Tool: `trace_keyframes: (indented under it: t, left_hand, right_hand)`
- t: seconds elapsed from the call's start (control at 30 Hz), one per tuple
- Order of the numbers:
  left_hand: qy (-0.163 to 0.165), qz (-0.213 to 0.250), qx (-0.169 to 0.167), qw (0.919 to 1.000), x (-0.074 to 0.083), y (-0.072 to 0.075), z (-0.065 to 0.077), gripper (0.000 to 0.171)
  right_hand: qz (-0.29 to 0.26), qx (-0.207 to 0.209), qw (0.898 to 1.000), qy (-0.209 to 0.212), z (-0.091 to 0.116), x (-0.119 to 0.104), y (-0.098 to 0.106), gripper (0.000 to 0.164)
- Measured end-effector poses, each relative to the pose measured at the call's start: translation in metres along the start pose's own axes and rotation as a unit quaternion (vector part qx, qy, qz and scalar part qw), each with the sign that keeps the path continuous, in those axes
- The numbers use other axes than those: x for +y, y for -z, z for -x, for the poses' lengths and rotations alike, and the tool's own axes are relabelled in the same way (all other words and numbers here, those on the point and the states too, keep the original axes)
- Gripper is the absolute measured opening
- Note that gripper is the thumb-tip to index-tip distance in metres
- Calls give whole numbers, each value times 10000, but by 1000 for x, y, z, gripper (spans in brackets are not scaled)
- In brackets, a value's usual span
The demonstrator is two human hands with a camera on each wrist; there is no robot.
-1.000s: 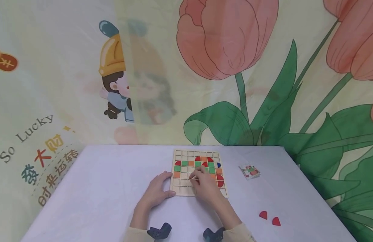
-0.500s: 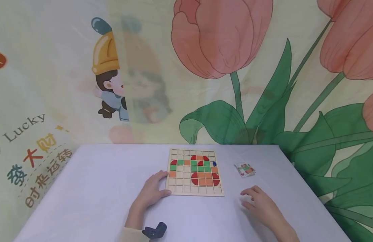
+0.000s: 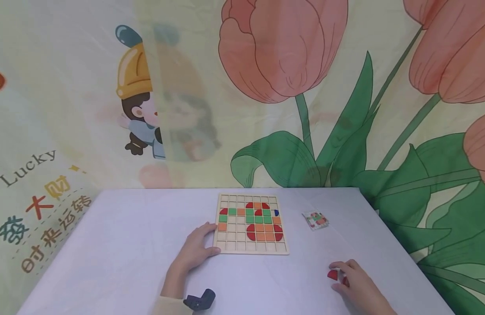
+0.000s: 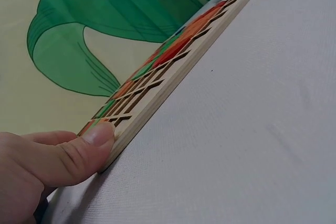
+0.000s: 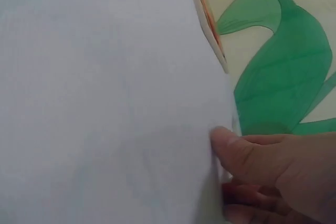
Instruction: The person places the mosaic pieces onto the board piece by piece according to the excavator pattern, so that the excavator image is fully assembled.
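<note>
My left hand (image 3: 197, 248) rests at the left edge of a wooden grid board (image 3: 230, 247). Its thumb (image 4: 97, 135) lies on the near corner in the left wrist view. Red rounded pieces, green and orange squares and a small blue piece (image 3: 276, 213) fill some cells. At the front right my right hand (image 3: 362, 284) is over two red quarter-round pieces. One red piece (image 3: 333, 275) shows between index finger and thumb, which stand apart. The other red piece (image 3: 345, 281) is partly hidden by the fingers. A reddish patch shows below the thumb in the right wrist view.
A small clear-looking packet or card stack (image 3: 315, 220) with a coloured pattern lies right of the board. A white cloth (image 3: 128, 245) covers the table. Behind it hangs a printed curtain (image 3: 195, 109). A dark wrist device (image 3: 200, 300) sits at my left wrist.
My right hand has left the board and moved right and towards the front edge, down to the red pieces. The left hand stays at the board. The head view has shifted slightly.
</note>
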State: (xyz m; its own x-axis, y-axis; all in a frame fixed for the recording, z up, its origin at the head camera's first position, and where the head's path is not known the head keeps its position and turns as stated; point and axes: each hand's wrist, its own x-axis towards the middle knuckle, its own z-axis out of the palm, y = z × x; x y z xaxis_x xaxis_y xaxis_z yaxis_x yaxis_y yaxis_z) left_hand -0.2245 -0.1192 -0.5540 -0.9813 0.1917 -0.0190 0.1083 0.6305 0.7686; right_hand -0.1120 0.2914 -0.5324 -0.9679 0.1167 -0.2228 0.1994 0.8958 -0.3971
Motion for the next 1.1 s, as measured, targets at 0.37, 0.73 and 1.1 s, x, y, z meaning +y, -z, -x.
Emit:
trace_keyframes:
  t: [0.37,0.73,1.1]
  left_hand:
    - [-65,-95,24,9999,-5,4,-1,69]
    - [-39,-124,88,9999,-12,12,-3,68]
    - [-284,16,98,9995,-6,1,-1,67]
  right_hand:
    - [6,579,9978,326,-20,-20,-19,15]
    - [-59,580,9959,696,-76,-76,-36,20]
    - [-990,530,9935,165,-93,-75,-23,16]
